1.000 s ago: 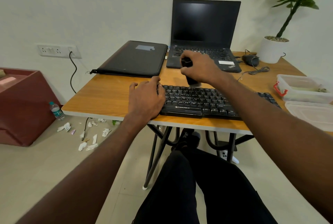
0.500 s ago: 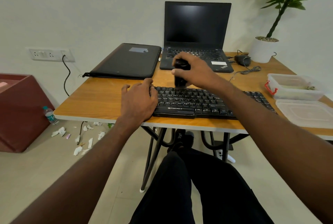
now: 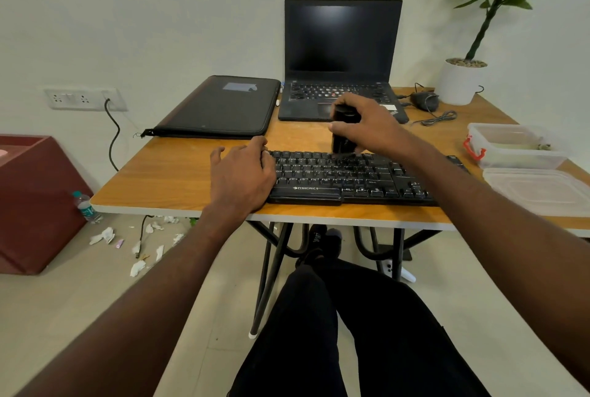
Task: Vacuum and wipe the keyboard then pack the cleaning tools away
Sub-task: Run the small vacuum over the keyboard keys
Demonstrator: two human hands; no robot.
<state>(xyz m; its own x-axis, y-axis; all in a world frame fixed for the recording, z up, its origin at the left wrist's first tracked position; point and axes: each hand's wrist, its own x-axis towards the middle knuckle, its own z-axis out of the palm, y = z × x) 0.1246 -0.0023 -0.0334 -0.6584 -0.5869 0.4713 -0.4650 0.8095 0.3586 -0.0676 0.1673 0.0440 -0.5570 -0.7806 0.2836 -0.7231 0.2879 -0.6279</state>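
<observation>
Since half a second ago, your right hand (image 3: 372, 123) has carried the small black vacuum (image 3: 343, 131) a little to the right along the top row of the keyboard (image 3: 351, 178), while your left hand (image 3: 241, 178) has stayed at the keyboard's left end. Your right hand holds the vacuum upright with fingers curled round its cylindrical body, its lower end touching the keys. Your left hand lies flat and relaxed, its fingers resting on the wooden table (image 3: 178, 173) and against the keyboard's left edge. I count one keyboard, black plastic and rectangular, lying near the front edge of the table; one open laptop (image 3: 341, 58) behind it with a dark screen; one flat black sleeve (image 3: 220, 106) to the left of the laptop; one clear plastic box (image 3: 514, 146) with a red clasp and one separate clear lid (image 3: 539, 190) at the right; one mouse (image 3: 426, 100) with its coiled cable; one plant in a round white pot (image 3: 459, 82). On the floor lie one small water bottle (image 3: 85, 206) and several crumpled white paper scraps (image 3: 103, 235).
</observation>
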